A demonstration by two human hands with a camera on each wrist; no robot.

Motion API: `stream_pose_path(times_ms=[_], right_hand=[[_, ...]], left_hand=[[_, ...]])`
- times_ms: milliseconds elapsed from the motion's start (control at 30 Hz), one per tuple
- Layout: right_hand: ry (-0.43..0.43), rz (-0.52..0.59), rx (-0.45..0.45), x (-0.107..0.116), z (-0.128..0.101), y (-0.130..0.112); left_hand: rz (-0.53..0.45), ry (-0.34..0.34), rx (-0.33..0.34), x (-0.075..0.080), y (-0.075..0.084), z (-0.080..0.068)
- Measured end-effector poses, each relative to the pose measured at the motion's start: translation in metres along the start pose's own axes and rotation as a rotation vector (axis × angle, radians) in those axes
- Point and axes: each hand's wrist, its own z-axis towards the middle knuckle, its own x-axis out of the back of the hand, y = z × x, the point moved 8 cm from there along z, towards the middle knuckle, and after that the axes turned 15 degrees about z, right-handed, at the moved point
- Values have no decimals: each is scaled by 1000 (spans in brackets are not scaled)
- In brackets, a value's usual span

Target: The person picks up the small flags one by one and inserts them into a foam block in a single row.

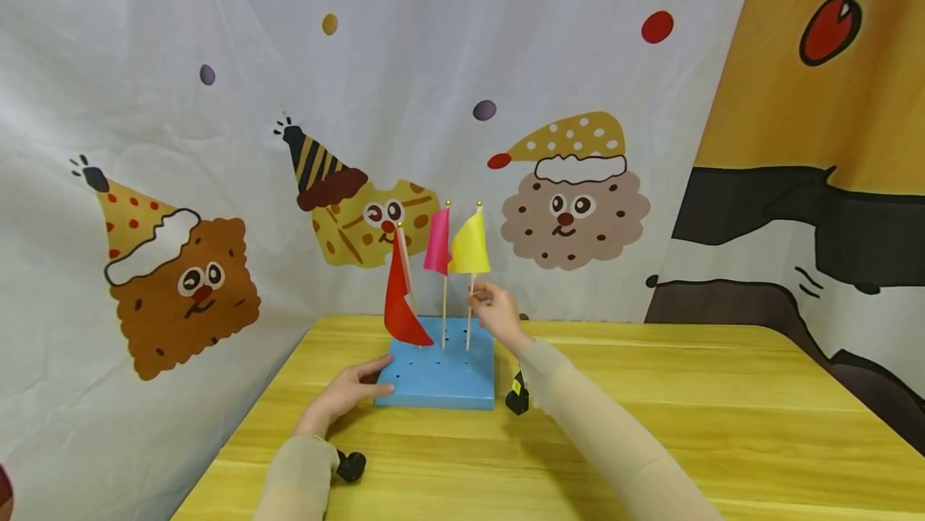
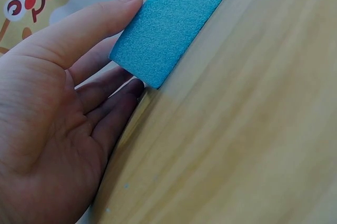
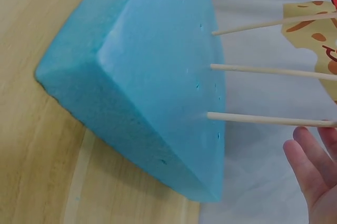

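A blue foam block (image 1: 441,376) with rows of small holes lies on the yellow wooden table (image 1: 650,425). Three stick flags stand in it: red (image 1: 401,300) at the left, pink (image 1: 438,242) in the middle, yellow (image 1: 471,248) at the right. My left hand (image 1: 376,370) rests against the block's near left corner, thumb (image 2: 95,21) along its top edge and straight fingers (image 2: 113,90) at its side. My right hand (image 1: 486,303) hovers at the yellow flag's stick (image 3: 263,119). Its fingers (image 3: 308,158) are straight and lie just beside the stick, not curled round it.
A cloth backdrop (image 1: 217,144) printed with cartoon cookie faces hangs right behind the table and along its left side. Small black objects lie on the table by my left wrist (image 1: 351,466) and right forearm (image 1: 517,399). The tabletop stretches bare to the right.
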Motion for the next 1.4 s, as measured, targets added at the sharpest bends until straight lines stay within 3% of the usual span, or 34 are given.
stream_pose_path(times_ms=[700, 867, 1133, 1400], right_hand=[[-45, -57, -15, 6, -8, 15], [-44, -37, -34, 30, -17, 25], [10, -40, -100, 92, -37, 51], [-21, -147, -111, 140, -37, 44]], left_hand=[[-12, 10, 1, -4, -1, 0], [-19, -1, -10, -8, 3, 5], [-47, -34, -17, -13, 0, 10], [3, 4, -7, -2, -3, 13]])
